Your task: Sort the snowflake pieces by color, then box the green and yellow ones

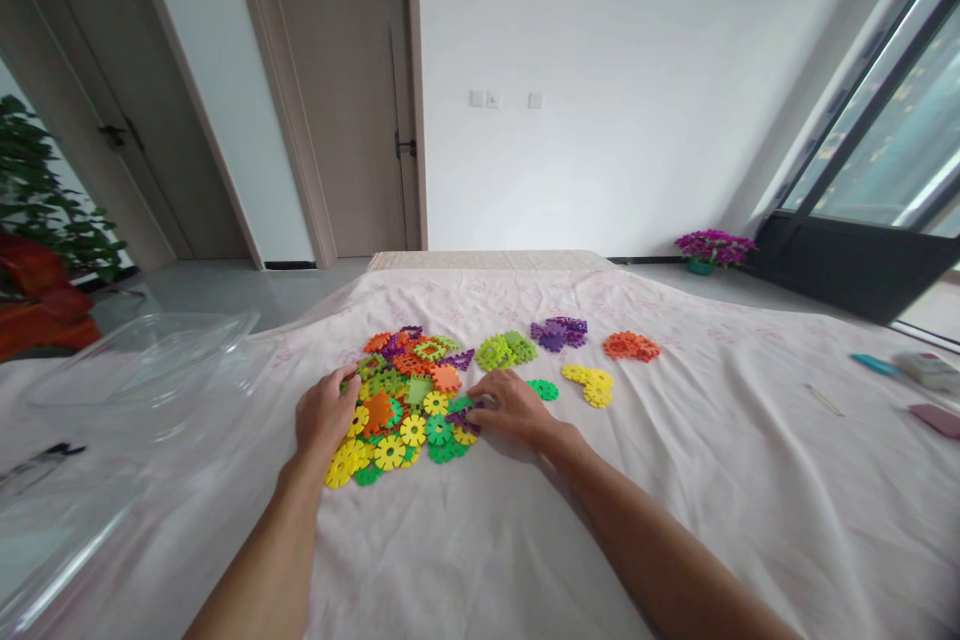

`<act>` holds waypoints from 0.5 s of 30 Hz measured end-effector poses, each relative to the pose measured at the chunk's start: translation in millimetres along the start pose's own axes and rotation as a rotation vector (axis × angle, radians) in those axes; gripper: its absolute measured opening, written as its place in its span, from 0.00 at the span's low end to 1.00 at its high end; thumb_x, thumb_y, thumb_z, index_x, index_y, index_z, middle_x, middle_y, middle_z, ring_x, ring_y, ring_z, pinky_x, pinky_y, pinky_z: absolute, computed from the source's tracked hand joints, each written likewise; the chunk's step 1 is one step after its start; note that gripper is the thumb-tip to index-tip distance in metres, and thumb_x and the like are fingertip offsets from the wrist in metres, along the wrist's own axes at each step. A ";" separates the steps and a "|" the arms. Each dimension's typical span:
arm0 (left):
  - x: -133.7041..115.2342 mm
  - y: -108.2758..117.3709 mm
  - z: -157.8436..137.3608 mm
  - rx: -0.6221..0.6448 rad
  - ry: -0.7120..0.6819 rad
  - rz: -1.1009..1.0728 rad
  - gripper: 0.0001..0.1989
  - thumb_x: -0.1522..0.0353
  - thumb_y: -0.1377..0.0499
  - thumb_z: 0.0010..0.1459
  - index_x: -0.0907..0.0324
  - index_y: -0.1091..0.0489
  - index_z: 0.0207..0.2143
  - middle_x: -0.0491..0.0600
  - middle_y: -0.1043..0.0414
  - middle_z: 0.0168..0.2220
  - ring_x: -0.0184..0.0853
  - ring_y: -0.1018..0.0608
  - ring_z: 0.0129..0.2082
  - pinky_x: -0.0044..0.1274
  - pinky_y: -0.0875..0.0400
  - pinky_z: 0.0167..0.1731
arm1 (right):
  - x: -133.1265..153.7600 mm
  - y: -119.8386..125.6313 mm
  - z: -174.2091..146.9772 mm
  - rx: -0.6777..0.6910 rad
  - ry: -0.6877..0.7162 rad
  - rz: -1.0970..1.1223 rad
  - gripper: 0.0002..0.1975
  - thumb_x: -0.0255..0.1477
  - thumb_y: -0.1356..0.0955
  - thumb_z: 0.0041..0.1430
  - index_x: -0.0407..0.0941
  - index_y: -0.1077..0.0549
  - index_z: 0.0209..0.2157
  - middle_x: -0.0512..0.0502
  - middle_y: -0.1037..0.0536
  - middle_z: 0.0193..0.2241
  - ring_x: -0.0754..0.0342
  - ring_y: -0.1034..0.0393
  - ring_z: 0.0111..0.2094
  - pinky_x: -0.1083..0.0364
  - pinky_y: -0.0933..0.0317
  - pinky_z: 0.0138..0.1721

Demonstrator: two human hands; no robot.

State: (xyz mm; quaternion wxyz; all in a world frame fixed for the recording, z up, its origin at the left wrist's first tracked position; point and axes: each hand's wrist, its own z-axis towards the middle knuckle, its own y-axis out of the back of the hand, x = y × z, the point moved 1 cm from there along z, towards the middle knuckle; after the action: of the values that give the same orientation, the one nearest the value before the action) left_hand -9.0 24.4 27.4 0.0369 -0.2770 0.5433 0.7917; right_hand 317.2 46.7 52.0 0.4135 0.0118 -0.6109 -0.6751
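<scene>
A mixed pile of flat, notched plastic snowflake pieces [412, 431] in yellow, green, orange and purple lies on the cloth-covered surface. At the pile's left edge rests my left hand [324, 412], its fingers loosely bent against the green and yellow pieces, with nothing visibly held. My right hand [511, 407] is at the right edge, thumb and fingers closed on a purple snowflake piece [460, 417]. Sorted by colour beyond it are small groups: light green pieces [507, 350], purple pieces [558, 333], orange-red pieces [632, 346] and yellow pieces [592, 384]. One green piece [544, 389] lies just past my right hand.
Clear plastic containers [150, 360] stand at the left on the pale cloth [675, 480]. Toward the right edge lie a blue item [875, 364], a whitish object [928, 370], a pink block [936, 420] and a thin stick [825, 400].
</scene>
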 end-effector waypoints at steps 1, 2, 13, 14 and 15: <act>-0.3 0.3 -0.1 0.001 0.002 0.000 0.22 0.58 0.53 0.63 0.53 0.29 0.54 0.51 0.23 0.51 0.44 0.22 0.49 0.31 0.31 0.48 | 1.3 1.5 0.1 0.015 0.007 -0.007 0.14 0.38 0.26 0.51 0.51 0.19 0.41 0.50 0.21 0.38 0.51 0.31 0.43 0.55 0.41 0.48; -0.2 0.4 -0.1 0.001 0.004 0.001 0.23 0.58 0.53 0.63 0.53 0.29 0.54 0.51 0.23 0.51 0.44 0.22 0.49 0.31 0.31 0.48 | 2.2 2.6 0.3 0.016 0.004 -0.008 0.14 0.38 0.25 0.50 0.50 0.19 0.39 0.50 0.22 0.37 0.52 0.31 0.42 0.55 0.41 0.47; 6.1 -4.9 1.9 -0.014 -0.012 0.012 0.22 0.57 0.53 0.64 0.52 0.29 0.54 0.50 0.23 0.52 0.42 0.23 0.49 0.29 0.32 0.48 | -10.2 0.0 4.9 -0.002 -0.164 0.326 0.11 0.31 0.24 0.45 0.43 0.23 0.31 0.53 0.25 0.25 0.59 0.34 0.26 0.61 0.45 0.27; 6.0 -4.8 1.8 -0.013 -0.012 0.010 0.22 0.57 0.53 0.64 0.52 0.29 0.54 0.50 0.24 0.52 0.42 0.23 0.50 0.29 0.32 0.48 | -11.0 2.5 6.1 0.006 -0.180 0.414 0.10 0.31 0.25 0.46 0.43 0.23 0.32 0.54 0.26 0.23 0.60 0.35 0.25 0.61 0.45 0.26; 5.9 -4.6 1.7 -0.011 -0.013 0.009 0.23 0.57 0.53 0.64 0.52 0.29 0.54 0.50 0.24 0.52 0.42 0.23 0.50 0.29 0.32 0.48 | -12.3 5.8 7.4 0.002 -0.197 0.502 0.10 0.32 0.26 0.47 0.42 0.24 0.32 0.54 0.26 0.22 0.60 0.36 0.24 0.61 0.45 0.25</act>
State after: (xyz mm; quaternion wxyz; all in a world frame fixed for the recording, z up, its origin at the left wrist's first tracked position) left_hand -12.9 26.4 21.1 0.0355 -0.2697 0.5398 0.7966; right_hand 324.6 60.3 52.7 0.5067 -0.2055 -0.6325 -0.5486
